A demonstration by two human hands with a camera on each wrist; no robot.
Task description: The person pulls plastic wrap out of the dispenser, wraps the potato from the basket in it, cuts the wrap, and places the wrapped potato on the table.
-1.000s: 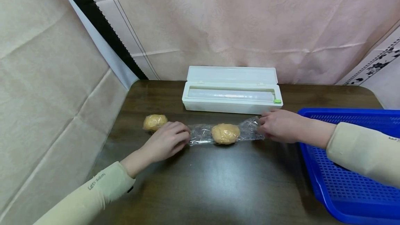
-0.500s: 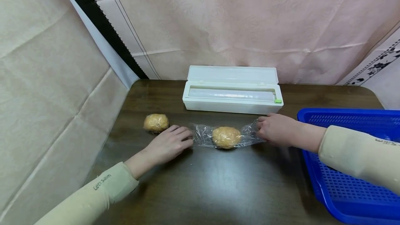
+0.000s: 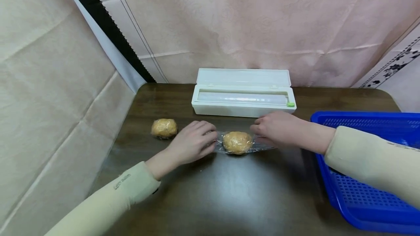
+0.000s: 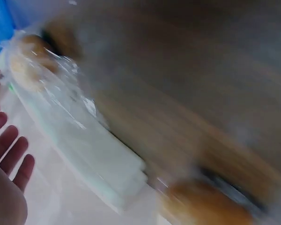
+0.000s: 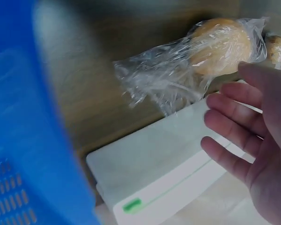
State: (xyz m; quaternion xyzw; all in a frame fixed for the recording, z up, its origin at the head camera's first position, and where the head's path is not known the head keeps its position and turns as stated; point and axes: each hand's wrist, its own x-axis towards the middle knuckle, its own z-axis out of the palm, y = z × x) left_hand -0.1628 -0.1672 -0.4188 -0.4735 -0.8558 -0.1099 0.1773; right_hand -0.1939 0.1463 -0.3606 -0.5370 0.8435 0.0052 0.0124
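A round bun point(image 3: 237, 142) lies mid-table, wrapped in clear plastic film point(image 5: 154, 75) whose loose ends stick out on both sides. To its left, in the head view, my left hand point(image 3: 191, 143) hovers over one film end, fingers slightly bent and spread. The left wrist view shows these fingers point(image 4: 13, 157) apart, gripping nothing. My right hand point(image 3: 279, 128) is over the other end, close to the bun. In the right wrist view its fingers point(image 5: 232, 117) are extended and apart from the film. A second wrapped bun point(image 3: 164, 128) sits farther left, behind my left hand.
Behind the bun stands a white film dispenser point(image 3: 242, 110), lid raised, with a roll of film point(image 3: 242, 98) inside and a green slider point(image 3: 290, 104). A blue perforated basket point(image 3: 341, 207) occupies the table's right side, under my right forearm. Pale cloth point(image 3: 262, 21) hangs behind the table.
Both hands have moved inward toward the middle bun, the left going right and the right going left. The right fingers have let go of the film end. The buns stay nearly where they were.
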